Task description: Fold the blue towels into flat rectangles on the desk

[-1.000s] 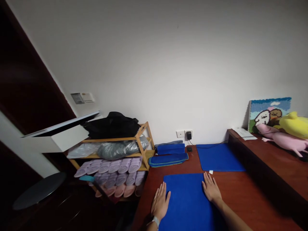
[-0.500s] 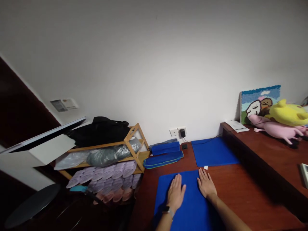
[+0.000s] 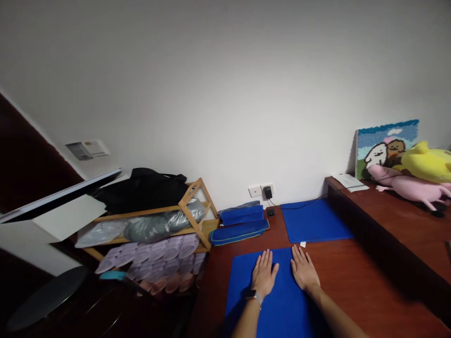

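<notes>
A blue cloth [image 3: 243,281] lies spread flat on the reddish-brown wooden table [image 3: 352,277]. My left hand [image 3: 265,274], with a watch at its wrist, rests palm down on the cloth, fingers stretched out. Over the cloth's right edge lies my right hand [image 3: 305,271], flat too, with its fingers extended. Neither hand grasps anything. Behind them a second blue cloth [image 3: 313,220] is laid flat, a small white tag [image 3: 303,244] at its near edge. Folded blue cloths [image 3: 243,230] with a yellow-green trim sit at the table's back left.
Left of the table stands a wooden rack [image 3: 199,211] with a black bag [image 3: 144,190] on top and several pale purple slippers [image 3: 172,249] below. A black plug [image 3: 268,192] sits in the wall socket. Plush toys [image 3: 408,185] lie on the raised surface at right.
My left hand has slid a little right and forward over the cloth, nearer my right hand. The right hand stays almost in place; the view has shifted slightly.
</notes>
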